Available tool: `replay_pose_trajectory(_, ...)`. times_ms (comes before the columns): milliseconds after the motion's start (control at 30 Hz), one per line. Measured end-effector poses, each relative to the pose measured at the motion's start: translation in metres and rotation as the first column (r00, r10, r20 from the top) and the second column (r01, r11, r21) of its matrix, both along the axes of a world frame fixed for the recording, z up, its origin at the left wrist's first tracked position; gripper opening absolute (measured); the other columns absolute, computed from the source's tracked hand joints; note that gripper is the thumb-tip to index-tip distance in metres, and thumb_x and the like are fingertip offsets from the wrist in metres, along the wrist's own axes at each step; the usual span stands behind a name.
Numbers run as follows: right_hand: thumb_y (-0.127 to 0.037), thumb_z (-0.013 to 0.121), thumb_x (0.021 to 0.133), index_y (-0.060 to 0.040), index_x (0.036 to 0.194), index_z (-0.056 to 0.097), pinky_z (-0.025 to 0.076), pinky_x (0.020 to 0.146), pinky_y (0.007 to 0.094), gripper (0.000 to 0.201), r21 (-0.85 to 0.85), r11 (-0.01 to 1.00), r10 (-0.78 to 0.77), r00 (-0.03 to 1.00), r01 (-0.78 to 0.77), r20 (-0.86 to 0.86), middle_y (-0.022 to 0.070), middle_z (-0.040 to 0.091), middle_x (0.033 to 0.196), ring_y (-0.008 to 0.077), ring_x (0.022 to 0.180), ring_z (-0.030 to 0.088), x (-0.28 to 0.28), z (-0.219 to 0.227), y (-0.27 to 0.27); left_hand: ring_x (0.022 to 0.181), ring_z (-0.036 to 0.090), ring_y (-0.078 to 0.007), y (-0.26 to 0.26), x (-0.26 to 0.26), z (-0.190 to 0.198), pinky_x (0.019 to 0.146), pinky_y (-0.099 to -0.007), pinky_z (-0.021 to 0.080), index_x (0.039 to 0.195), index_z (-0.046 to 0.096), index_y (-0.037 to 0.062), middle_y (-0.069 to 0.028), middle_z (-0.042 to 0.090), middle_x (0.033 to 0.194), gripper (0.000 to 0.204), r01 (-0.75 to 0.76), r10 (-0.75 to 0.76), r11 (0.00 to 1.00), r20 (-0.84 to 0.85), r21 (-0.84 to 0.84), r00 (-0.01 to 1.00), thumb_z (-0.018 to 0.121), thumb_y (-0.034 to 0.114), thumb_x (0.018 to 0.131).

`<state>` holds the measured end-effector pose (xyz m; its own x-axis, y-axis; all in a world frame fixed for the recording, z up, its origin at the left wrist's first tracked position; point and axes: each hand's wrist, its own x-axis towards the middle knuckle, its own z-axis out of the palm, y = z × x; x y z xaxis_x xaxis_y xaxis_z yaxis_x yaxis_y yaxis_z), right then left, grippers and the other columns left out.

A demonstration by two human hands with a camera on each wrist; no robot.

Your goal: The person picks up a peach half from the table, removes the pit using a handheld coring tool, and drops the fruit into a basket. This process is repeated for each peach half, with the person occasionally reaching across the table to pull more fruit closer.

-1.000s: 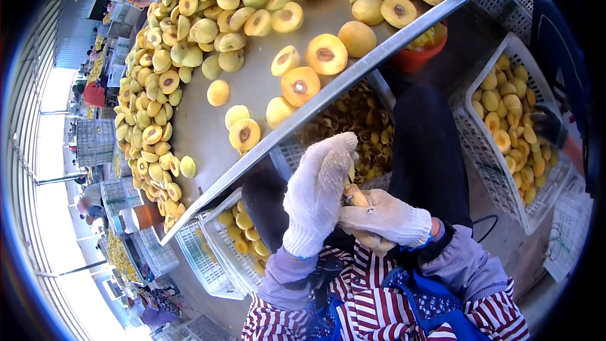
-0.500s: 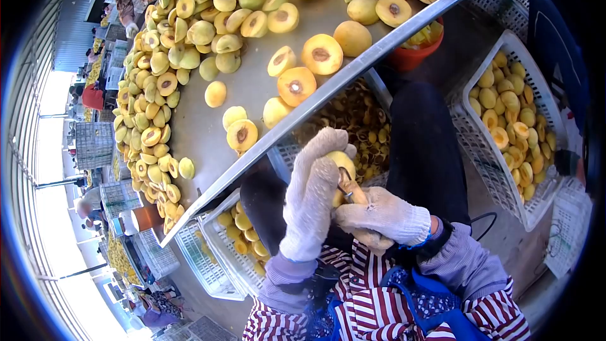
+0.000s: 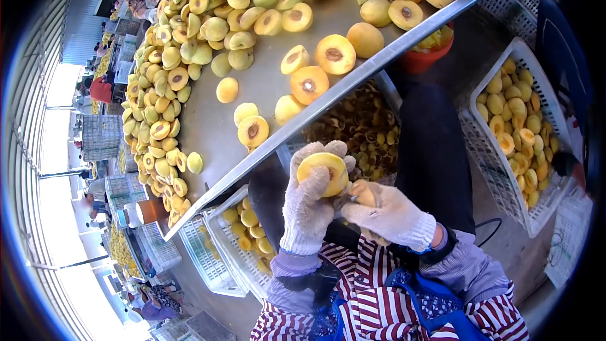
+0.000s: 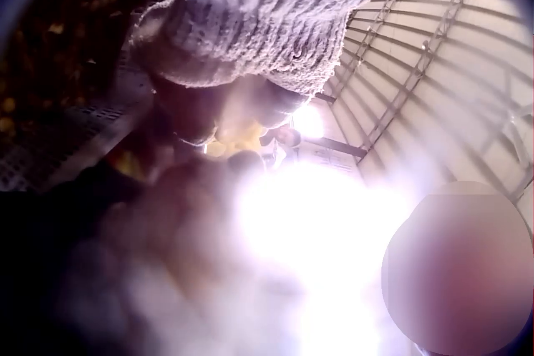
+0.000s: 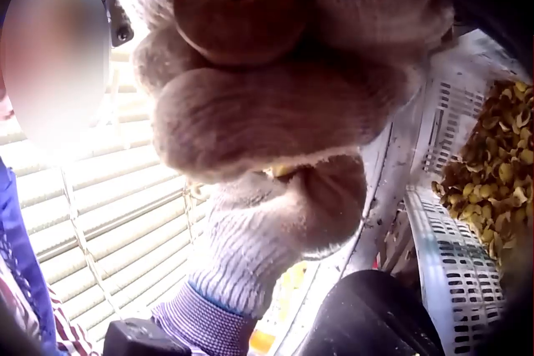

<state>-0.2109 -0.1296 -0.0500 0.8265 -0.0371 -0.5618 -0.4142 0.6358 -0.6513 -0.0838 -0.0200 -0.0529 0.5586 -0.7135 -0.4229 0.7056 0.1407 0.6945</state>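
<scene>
My left hand (image 3: 307,205), in a white knit glove, grips a yellow peach half (image 3: 323,173) in front of my chest, its hollowed cut face turned up. My gloved right hand (image 3: 386,213) is just right of it, curled round a wooden-handled tool (image 3: 362,193) whose tip sits at the peach's right edge. In the right wrist view the handle's round butt (image 5: 240,4) shows above curled gloved fingers (image 5: 284,114), with the left glove (image 5: 271,231) behind. The left wrist view is washed out by glare; only the glove cuff (image 4: 267,22) is plain.
A steel table (image 3: 252,91) ahead carries several peach halves, piled thickly at its left and far sides. Below its edge lies a crate of pits (image 3: 353,127). A white crate of pitted peaches (image 3: 514,126) stands to my right, a red bucket (image 3: 421,58) behind, another crate (image 3: 243,240) lower left.
The left hand has rolled the peach half so its cut face points up. The tool has drawn out of the fruit and now sits at its right side.
</scene>
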Motion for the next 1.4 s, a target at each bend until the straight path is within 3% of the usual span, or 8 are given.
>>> replay_pose_trajectory(167, -0.028, 0.065, 0.095, -0.0069, 0.121, 0.059, 0.044, 0.05, 0.0232, 0.034, -0.098, 0.991, 0.082, 0.996, -0.086, -0.045, 0.0007, 0.061, 0.067, 0.0074, 0.052, 0.056, 0.003, -0.005, 0.001, 0.125, 0.054, -0.0353, -0.008, -0.01, -0.002, 0.101, -0.0451, 0.048, 0.136, 0.046, 0.004, -0.0188, 0.053, 0.138, 0.064, -0.065, 0.066, 0.998, 0.077, -0.008, 0.995, 0.06, 0.051, 0.094)
replay_pose_trajectory(367, -0.031, 0.065, 0.095, -0.0059, 0.112, 0.06, 0.045, 0.049, 0.0245, 0.031, -0.233, 0.973, 0.013, 0.998, 0.003, 0.068, 0.0024, 0.062, 0.069, 0.0095, 0.052, 0.058, 0.003, -0.014, 0.011, 0.125, 0.054, -0.032, -0.012, -0.019, 0.001, 0.104, -0.043, 0.047, 0.14, 0.041, 0.0014, -0.0185, 0.045, 0.145, 0.069, -0.026, 0.003, 0.998, 0.381, 0.055, 0.925, 0.052, 0.055, 0.098)
replay_pose_trajectory(767, -0.03, 0.063, 0.097, -0.009, 0.098, 0.057, 0.033, 0.035, 0.0231, 0.022, 0.242, 0.956, 0.116, 0.973, -0.164, 0.199, -0.002, 0.053, 0.059, 0.0066, 0.041, 0.046, -0.012, -0.015, -0.008, 0.134, 0.045, -0.0383, -0.008, -0.029, -0.017, 0.107, -0.0481, 0.041, 0.145, 0.042, 0.0092, -0.0229, 0.029, 0.155, 0.049, 0.085, -0.03, 0.996, 0.812, -0.025, 0.583, 0.049, 0.035, 0.103)
replay_pose_trajectory(933, -0.038, 0.061, 0.095, -0.0098, 0.097, 0.059, 0.037, 0.041, 0.0215, 0.028, 0.212, 0.909, 0.331, 0.931, -0.358, 0.152, -0.0023, 0.056, 0.065, 0.0066, 0.048, 0.05, -0.012, -0.009, -0.013, 0.131, 0.049, -0.0332, -0.004, -0.024, 0.007, 0.108, -0.0443, 0.042, 0.139, 0.046, 0.0003, -0.0239, 0.047, 0.143, 0.052, 0.157, -0.171, 0.985, 0.277, 0.07, 0.946, 0.05, 0.037, 0.103)
replay_pose_trajectory(1033, -0.041, 0.06, 0.095, -0.0086, 0.095, 0.061, 0.04, 0.046, 0.0217, 0.032, 0.125, 0.91, 0.343, 0.887, -0.396, 0.309, -0.0012, 0.057, 0.068, 0.0073, 0.054, 0.053, -0.014, -0.01, 0.003, 0.121, 0.058, -0.0287, -0.01, -0.027, 0.013, 0.101, -0.0393, 0.048, 0.133, 0.053, -0.0031, -0.0209, 0.057, 0.131, 0.081, 0.26, -0.318, 0.948, 0.559, 0.183, 0.766, 0.038, 0.067, 0.096)
replay_pose_trajectory(1100, -0.041, 0.061, 0.095, -0.0086, 0.094, 0.061, 0.04, 0.047, 0.0216, 0.032, 0.072, 0.938, 0.3, 0.897, -0.34, 0.325, -0.0011, 0.057, 0.068, 0.0075, 0.054, 0.053, -0.013, -0.002, 0.005, 0.119, 0.058, -0.0289, -0.006, -0.03, 0.019, 0.099, -0.0399, 0.05, 0.133, 0.053, -0.003, -0.0215, 0.056, 0.132, 0.083, 0.287, -0.285, 0.958, 0.191, 0.014, 0.939, 0.039, 0.069, 0.095)
replay_pose_trajectory(1300, -0.033, 0.064, 0.094, -0.0074, 0.089, 0.06, 0.034, 0.038, 0.0212, 0.026, 0.086, 0.942, 0.311, 0.941, -0.324, 0.135, -0.0029, 0.053, 0.059, 0.0066, 0.044, 0.047, -0.012, -0.002, 0.017, 0.11, 0.057, -0.0251, -0.005, -0.017, -0.016, 0.091, -0.0385, 0.053, 0.138, 0.048, 0.0004, -0.0203, 0.054, 0.133, 0.081, 0.355, -0.426, 0.903, -0.397, -0.241, 0.813, 0.049, 0.067, 0.092)
replay_pose_trajectory(1400, -0.035, 0.062, 0.094, -0.0081, 0.084, 0.061, 0.032, 0.036, 0.021, 0.028, 0.066, 0.95, 0.3, 0.952, -0.304, 0.063, -0.0019, 0.053, 0.058, 0.0072, 0.041, 0.046, -0.008, 0.02, 0.001, 0.11, 0.057, -0.0255, -0.006, -0.007, -0.03, 0.091, -0.0367, 0.052, 0.136, 0.05, 0.0016, -0.0178, 0.055, 0.132, 0.075, 0.286, -0.287, 0.958, -0.141, -0.027, 0.947, 0.054, 0.063, 0.092)
